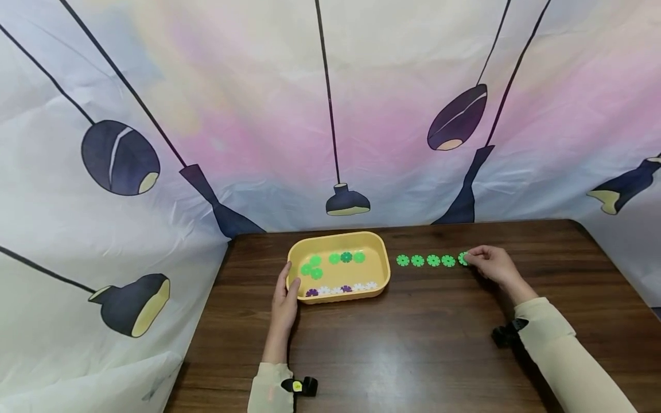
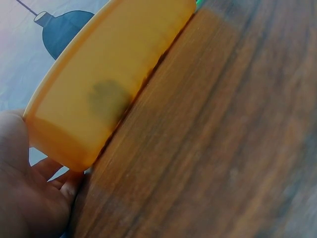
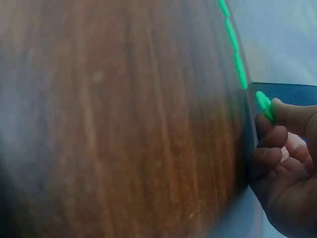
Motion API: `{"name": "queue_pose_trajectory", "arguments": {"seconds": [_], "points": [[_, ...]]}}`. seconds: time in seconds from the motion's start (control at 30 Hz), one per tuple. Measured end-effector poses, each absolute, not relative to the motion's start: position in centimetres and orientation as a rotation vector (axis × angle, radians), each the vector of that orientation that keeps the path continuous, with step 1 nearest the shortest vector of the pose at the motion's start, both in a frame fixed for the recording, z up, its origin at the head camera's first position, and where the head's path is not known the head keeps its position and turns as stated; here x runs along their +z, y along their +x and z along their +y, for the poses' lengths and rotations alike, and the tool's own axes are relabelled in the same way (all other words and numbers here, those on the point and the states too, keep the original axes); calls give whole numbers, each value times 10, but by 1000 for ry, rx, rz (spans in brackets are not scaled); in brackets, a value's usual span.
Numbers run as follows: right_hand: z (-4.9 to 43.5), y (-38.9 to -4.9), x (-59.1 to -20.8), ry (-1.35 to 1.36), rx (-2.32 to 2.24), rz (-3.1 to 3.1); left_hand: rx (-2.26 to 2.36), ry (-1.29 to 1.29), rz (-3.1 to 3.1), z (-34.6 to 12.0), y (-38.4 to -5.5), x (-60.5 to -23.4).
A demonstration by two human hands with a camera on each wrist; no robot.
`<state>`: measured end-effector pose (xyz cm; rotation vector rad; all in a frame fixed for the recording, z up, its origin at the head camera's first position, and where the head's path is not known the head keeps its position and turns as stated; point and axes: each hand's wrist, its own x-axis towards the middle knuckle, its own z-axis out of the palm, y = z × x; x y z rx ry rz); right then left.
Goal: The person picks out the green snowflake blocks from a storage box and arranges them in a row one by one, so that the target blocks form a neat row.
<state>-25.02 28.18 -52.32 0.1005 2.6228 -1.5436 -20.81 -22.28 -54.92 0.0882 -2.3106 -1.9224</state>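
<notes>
My left hand (image 1: 283,304) grips the left end of a yellow plastic tray (image 1: 341,276), its thumb at the near rim; in the left wrist view its other fingers reach behind the tray's end. Lighter green flower-shaped discs (image 1: 315,261) and a darker green disc (image 1: 346,257) lie inside. Purple discs (image 1: 312,292) and white discs (image 1: 358,287) line the tray's near side. Right of the tray, my right hand (image 1: 494,267) pinches a bright green flower-shaped disc (image 3: 264,104) between thumb and forefinger, at the right end of a straight row of matching green discs (image 1: 433,260).
The dark wooden table (image 1: 392,344) extends in front of the tray and row. Behind its far edge hangs a pastel cloth backdrop (image 1: 382,126) printed with dark lamps. Black wrist-worn cameras sit on both cream sleeves (image 1: 547,327).
</notes>
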Motion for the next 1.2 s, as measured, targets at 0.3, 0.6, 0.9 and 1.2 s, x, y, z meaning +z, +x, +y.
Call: {"name": "queue_pose_trajectory", "arguments": {"seconds": [0.3,0.6,0.9,1.2], "points": [[280,-252,-526,62,-1248,2859,-1927,82,-2309,-220,-209,-547],[277,-252,-527,35,-1183,2952,-1933,14,-2296,-223,-213,-553],[241,-258,-507,-338,-1126,3149,-1928,28,-2313,-225,-213,-550],[98,-272,-463,-949,-896,3047,-1933,79,-2325,-224,-207,-543]]}}
